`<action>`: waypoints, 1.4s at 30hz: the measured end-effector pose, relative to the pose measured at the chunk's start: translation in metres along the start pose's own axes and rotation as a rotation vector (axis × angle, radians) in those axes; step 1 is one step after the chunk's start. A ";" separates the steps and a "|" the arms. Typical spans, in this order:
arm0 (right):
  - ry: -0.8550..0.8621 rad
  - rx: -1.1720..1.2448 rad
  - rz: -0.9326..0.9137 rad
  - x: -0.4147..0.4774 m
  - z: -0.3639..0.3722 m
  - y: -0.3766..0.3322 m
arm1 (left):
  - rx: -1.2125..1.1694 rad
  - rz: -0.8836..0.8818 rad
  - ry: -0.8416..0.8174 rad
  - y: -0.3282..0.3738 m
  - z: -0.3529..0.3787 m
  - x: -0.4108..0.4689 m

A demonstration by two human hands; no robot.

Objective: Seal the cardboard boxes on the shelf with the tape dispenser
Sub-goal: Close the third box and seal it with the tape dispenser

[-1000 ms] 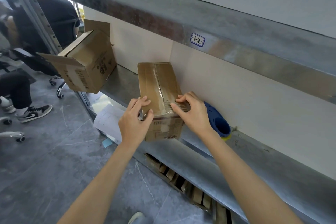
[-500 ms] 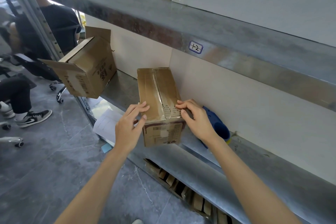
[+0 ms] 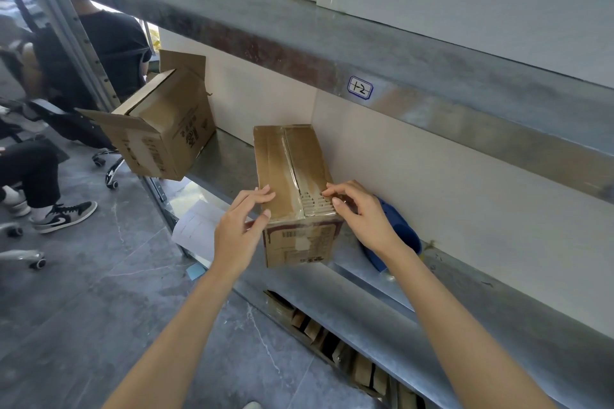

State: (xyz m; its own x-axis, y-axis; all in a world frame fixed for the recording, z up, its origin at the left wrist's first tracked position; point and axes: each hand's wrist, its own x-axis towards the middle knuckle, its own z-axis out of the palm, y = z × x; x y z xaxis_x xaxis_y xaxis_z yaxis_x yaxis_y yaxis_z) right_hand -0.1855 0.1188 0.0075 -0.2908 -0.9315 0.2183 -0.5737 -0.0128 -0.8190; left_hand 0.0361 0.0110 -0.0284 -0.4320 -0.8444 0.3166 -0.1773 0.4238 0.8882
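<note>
Two cardboard boxes sit on the metal shelf (image 3: 222, 166). The bigger open box (image 3: 162, 139), flaps up, overhangs the shelf end at upper left. The narrower taped box (image 3: 292, 169) stands at centre frame, its near end past the front lip. It looks light, stiff at the edges, softer across the flaps and slick on the tape, so it is best steadied by its long sides. It is brown, with clear tape along the seam and a barcode on the near face. A blue tape dispenser (image 3: 403, 236) lies just right, partly behind the wrist. The left hand (image 3: 237, 232) rests straight fingers on the top's left edge. The right hand (image 3: 362, 214) presses bent fingertips on the tape, enclosing nothing.
</note>
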 end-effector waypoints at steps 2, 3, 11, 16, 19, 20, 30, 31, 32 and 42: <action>-0.036 0.002 0.006 -0.001 -0.004 -0.001 | -0.014 -0.002 -0.027 -0.001 -0.003 0.001; -0.057 0.009 0.014 -0.002 -0.005 -0.002 | -0.016 0.000 -0.039 -0.001 -0.005 0.001; -0.152 0.097 0.089 -0.005 -0.015 -0.013 | 0.014 0.013 -0.072 -0.003 -0.014 -0.002; -0.088 0.029 0.082 0.000 -0.012 -0.007 | 0.008 0.032 -0.046 -0.006 -0.010 0.003; -0.030 0.024 0.061 0.001 -0.008 -0.006 | -0.007 0.032 0.005 -0.008 -0.006 0.003; -0.014 0.027 0.061 0.002 -0.007 -0.006 | 0.000 0.039 0.022 -0.007 -0.006 0.003; 0.057 0.019 0.096 0.003 0.000 -0.011 | 0.037 0.074 0.108 -0.005 0.002 0.002; 0.063 0.013 0.098 0.003 0.001 -0.011 | 0.045 0.075 0.111 -0.004 0.002 0.002; 0.067 0.002 0.097 0.004 0.002 -0.011 | 0.050 0.077 0.112 -0.004 0.002 0.002; -0.075 0.044 0.084 -0.006 -0.001 -0.007 | 0.082 0.106 0.030 0.001 -0.002 -0.003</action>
State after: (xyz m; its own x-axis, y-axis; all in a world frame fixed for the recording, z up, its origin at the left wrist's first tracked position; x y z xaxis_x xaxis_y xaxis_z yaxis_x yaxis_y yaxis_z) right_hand -0.1804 0.1248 0.0121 -0.2775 -0.9545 0.1093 -0.5147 0.0516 -0.8558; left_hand 0.0384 0.0132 -0.0273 -0.4260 -0.8024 0.4179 -0.2047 0.5355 0.8194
